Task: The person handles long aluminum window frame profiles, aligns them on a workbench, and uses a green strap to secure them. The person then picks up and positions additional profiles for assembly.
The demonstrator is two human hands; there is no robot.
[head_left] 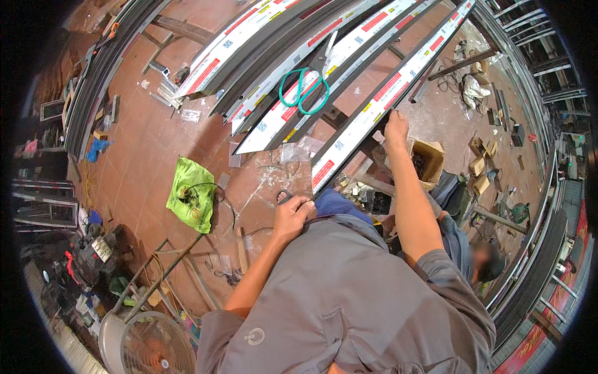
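Note:
A long metal profile (386,96) with white, red-marked protective film slants from near my waist to the far right. My left hand (294,218) is closed at its near end, the fingertips partly hidden. Farther along, my right hand (397,132) grips the same profile's right edge, fingers curled underneath. To the left lie several similar film-covered profiles (274,124), side by side. Scissors (305,90) with teal handles rest on top of them, blades pointing away from me. A small dark object (283,196) shows just beyond my left fingers; its kind is unclear.
A bright green plastic bag (193,196) lies on the tiled floor at left. An open cardboard box (427,163) stands right of my right forearm. At lower left is a fan (156,346). Another person (458,240) is close on my right. More profiles (115,68) line the far left.

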